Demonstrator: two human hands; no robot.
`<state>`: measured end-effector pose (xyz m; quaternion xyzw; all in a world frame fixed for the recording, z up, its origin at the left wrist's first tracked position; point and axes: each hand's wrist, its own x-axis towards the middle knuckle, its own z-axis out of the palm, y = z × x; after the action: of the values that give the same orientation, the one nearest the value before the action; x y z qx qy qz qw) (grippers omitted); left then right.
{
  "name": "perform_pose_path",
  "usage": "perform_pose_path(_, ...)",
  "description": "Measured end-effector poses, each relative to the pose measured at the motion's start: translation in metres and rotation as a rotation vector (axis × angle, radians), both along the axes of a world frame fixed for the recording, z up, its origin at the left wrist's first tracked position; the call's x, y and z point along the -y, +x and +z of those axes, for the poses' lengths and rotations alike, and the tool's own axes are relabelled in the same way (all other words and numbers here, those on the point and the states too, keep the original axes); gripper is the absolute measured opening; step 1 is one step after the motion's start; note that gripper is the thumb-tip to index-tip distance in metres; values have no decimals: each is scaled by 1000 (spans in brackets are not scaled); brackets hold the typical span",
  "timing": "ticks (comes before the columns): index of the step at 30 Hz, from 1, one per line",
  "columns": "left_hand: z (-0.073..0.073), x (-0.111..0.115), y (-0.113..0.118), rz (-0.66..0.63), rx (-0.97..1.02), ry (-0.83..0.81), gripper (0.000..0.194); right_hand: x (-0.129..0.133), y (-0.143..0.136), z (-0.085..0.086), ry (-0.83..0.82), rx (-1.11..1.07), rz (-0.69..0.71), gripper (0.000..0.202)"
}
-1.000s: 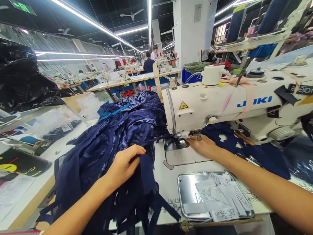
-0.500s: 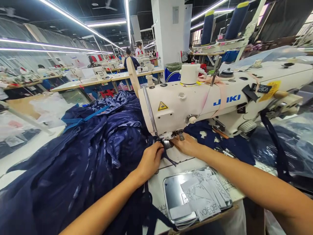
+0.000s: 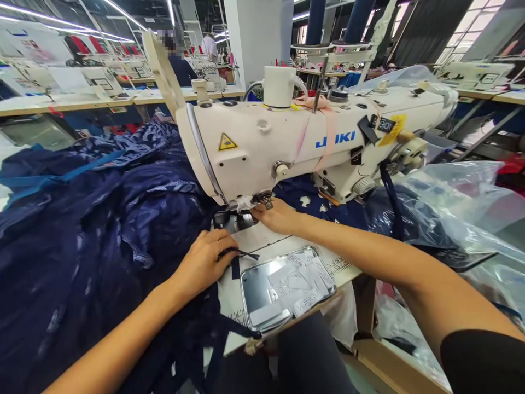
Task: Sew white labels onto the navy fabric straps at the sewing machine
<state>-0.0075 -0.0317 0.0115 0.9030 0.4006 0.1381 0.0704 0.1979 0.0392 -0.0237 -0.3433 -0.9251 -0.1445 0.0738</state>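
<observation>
My left hand (image 3: 207, 258) is closed on a narrow navy fabric strip (image 3: 246, 254), whose end sticks out past the fingers to the right. It rests at the edge of a large heap of navy garments (image 3: 94, 241), in front of the white sewing machine (image 3: 246, 148). My right hand (image 3: 279, 217) reaches in beside the needle area, just right of the metal presser parts (image 3: 245, 220). Its fingertips are hidden by the machine head, so I cannot make out what they hold or touch.
A metal tray (image 3: 262, 293) with several printed white labels (image 3: 305, 282) lies in front of the machine. Behind my right arm are cut navy pieces (image 3: 303, 191) and plastic-wrapped goods (image 3: 410, 213). Other sewing tables and a co-worker (image 3: 178, 65) stand farther back.
My left hand has drawn back from the needle area, towards me and leftward, with the navy strip. My right hand stays by the needle. The camera view has shifted and tilted down.
</observation>
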Motion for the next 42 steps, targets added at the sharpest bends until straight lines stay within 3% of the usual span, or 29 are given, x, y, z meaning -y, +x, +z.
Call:
perform_pose_path(5, 15, 10, 13, 122, 159, 70, 26, 39, 17, 33, -42, -87, 8, 18)
perform_pose_path(8, 10, 3, 19, 224, 253, -48, 22, 78, 22, 47, -156, -56, 194, 16)
perform_pose_path(11, -4, -6, 21, 323, 334, -216, 18, 106, 18, 47, -204, 60, 277, 14)
perform_pose_path(14, -13, -7, 19, 373, 449, -331, 23, 119, 10, 38, -133, 133, 311, 13)
perform_pose_path(18, -13, 0, 14, 359, 614, -434, 23, 118, 2, 28, -61, 63, 333, 19)
perform_pose_path(21, -8, 3, 10, 358, 742, -537, 22, 111, -1, 30, -177, -183, 216, 17)
perform_pose_path(23, -4, 5, 8, 377, 826, -610, 23, 104, -5, 34, -415, -504, 68, 14)
perform_pose_path(25, -1, 7, 7, 400, 889, -673, 24, 97, -12, 38, -766, -860, -78, 10)
perform_pose_path(27, 2, 9, 6, 410, 932, -715, 24, 91, -22, 39, -1079, -1134, -153, 11)
perform_pose_path(29, 3, 10, 4, 398, 958, -737, 24, 86, -34, 39, -1224, -1314, -160, 15)
perform_pose_path(33, 4, 10, 1, 361, 971, -761, 27, 80, -53, 37, -1216, -1522, -177, 20)
perform_pose_path(37, 5, 11, 1, 338, 1004, -793, 35, 77, -61, 34, -1140, -1583, -211, 20)
perform_pose_path(42, 7, 13, 6, 453, 1041, -768, 29, 76, -59, 29, -1082, -1562, -233, 18)
